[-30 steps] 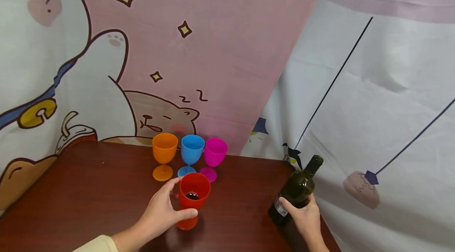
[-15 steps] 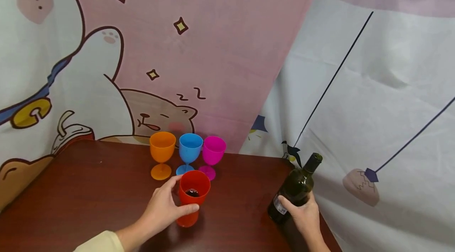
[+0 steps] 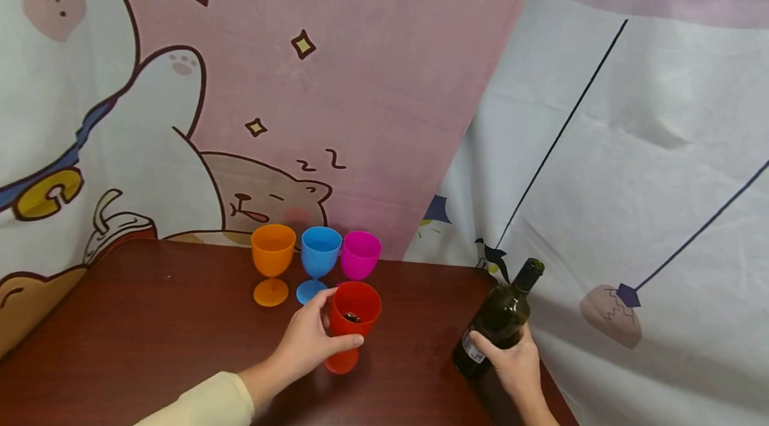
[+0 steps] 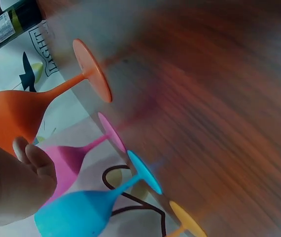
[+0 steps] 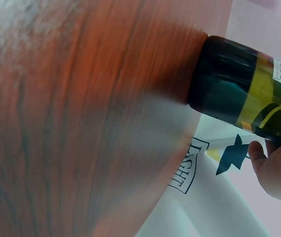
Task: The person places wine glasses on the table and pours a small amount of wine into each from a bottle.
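Between the thumb and fingers of my left hand (image 3: pixel 303 342) is a red plastic goblet (image 3: pixel 359 302) with a little dark liquid at the bottom, upright over the table. The left wrist view shows its stem and round foot (image 4: pixel 92 70) close to the wood, and curled fingertips (image 4: pixel 41 158) by the bowl. My right hand (image 3: pixel 518 369) grips a dark green wine bottle (image 3: pixel 504 312) round its lower body, thumb beside the white label. The bottle's neck is uncorked and leans right in the head view. In the right wrist view, the bottle's base (image 5: pixel 219 79) is right at the tabletop.
Orange (image 3: pixel 274 252), blue (image 3: pixel 320 254) and magenta (image 3: pixel 360 256) goblets stand in a row at the back of the brown wooden table (image 3: pixel 150 339). The magenta one's foot is mostly hidden behind the red goblet. A printed cartoon curtain (image 3: pixel 372 79) hangs behind the table.
My left hand has moved right and slightly away from me with the red goblet, which now overlaps the magenta goblet's lower part. The right hand and bottle have stayed in place.
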Demonstrator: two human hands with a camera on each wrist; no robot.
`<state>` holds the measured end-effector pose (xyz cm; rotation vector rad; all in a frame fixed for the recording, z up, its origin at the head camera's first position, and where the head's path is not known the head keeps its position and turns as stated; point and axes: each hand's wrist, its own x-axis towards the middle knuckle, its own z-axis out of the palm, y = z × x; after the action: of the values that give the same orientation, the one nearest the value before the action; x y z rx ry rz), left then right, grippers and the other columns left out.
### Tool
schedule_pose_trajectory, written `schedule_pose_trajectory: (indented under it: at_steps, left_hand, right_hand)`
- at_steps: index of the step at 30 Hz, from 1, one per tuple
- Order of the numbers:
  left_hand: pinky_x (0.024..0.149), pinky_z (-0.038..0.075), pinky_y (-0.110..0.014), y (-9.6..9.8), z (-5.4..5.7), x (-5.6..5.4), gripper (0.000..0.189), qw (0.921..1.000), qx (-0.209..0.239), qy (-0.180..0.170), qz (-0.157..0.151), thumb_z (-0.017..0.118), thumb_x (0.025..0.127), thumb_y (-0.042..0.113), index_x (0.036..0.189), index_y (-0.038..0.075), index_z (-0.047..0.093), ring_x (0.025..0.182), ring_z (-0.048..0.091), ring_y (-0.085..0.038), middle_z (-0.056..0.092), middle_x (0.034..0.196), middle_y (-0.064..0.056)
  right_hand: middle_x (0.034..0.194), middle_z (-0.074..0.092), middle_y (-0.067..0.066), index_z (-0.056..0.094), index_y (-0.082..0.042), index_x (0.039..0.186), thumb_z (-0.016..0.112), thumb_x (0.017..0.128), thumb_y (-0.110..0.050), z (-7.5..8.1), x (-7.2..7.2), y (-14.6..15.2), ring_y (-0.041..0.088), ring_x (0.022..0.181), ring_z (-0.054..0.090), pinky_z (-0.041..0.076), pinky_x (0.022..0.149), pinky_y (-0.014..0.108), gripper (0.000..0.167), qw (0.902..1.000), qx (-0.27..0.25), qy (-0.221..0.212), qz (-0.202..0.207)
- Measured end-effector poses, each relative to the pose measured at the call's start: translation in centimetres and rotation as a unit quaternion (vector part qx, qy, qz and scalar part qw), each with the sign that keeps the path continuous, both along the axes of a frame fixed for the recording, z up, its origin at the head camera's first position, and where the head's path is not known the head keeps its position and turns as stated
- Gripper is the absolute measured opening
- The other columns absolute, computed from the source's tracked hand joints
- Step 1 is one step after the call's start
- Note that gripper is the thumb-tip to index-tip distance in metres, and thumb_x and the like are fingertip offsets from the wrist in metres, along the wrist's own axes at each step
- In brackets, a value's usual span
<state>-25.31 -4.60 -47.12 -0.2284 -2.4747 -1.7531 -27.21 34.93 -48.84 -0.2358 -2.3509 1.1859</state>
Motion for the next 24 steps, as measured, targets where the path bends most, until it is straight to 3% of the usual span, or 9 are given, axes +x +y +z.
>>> schedule_pose_trajectory:
  at_steps: [11,14,20,24]
  left_hand:
    - [0.064,0.059,-0.028,3.7,0.0,-1.9,0.094,0.9992,0.016,-0.006,-0.037,0.097,0.079,0.037,0.153,0.007,0.048,0.074,0.059,-0.019,0.068,0.13,-0.015]
    - [0.072,0.063,-0.032,4.6,0.0,-2.4,0.094,0.9992,0.016,-0.005,-0.036,0.096,0.079,0.037,0.153,0.008,0.048,0.082,0.062,-0.019,0.067,0.136,-0.015]
    - [0.091,0.065,-0.047,6.4,0.0,-3.1,0.088,0.9997,0.015,0.013,-0.016,0.097,0.078,0.036,0.149,0.01,0.052,0.115,0.065,-0.028,0.068,0.139,-0.011]
    - [0.092,0.064,-0.053,7.5,0.2,-3.5,0.088,0.9997,0.009,0.022,0.008,0.097,0.078,0.035,0.148,0.009,0.052,0.12,0.065,-0.032,0.069,0.137,-0.011]
  right_hand:
    - [0.118,0.076,0.016,0.062,-0.011,0.135,0.1,0.075,-0.027,0.1,0.2,-0.1,-0.007,0.089,0.061,0.047,0.077,0.008,0.073,1.0,-0.003,0.004,0.0]
    - [0.118,0.076,0.016,0.062,-0.011,0.136,0.1,0.075,-0.028,0.2,0.2,0.0,-0.007,0.089,0.061,0.047,0.076,0.008,0.074,1.0,-0.003,0.003,0.002]
    - [0.12,0.076,0.015,0.061,-0.012,0.137,0.1,0.076,-0.029,0.2,0.1,0.0,-0.007,0.09,0.061,0.047,0.077,0.009,0.074,1.0,0.002,-0.001,0.001]
    - [0.123,0.075,0.016,0.06,-0.013,0.139,0.1,0.076,-0.028,0.2,0.2,0.0,-0.008,0.092,0.061,0.047,0.078,0.008,0.076,1.0,-0.005,-0.002,0.005]
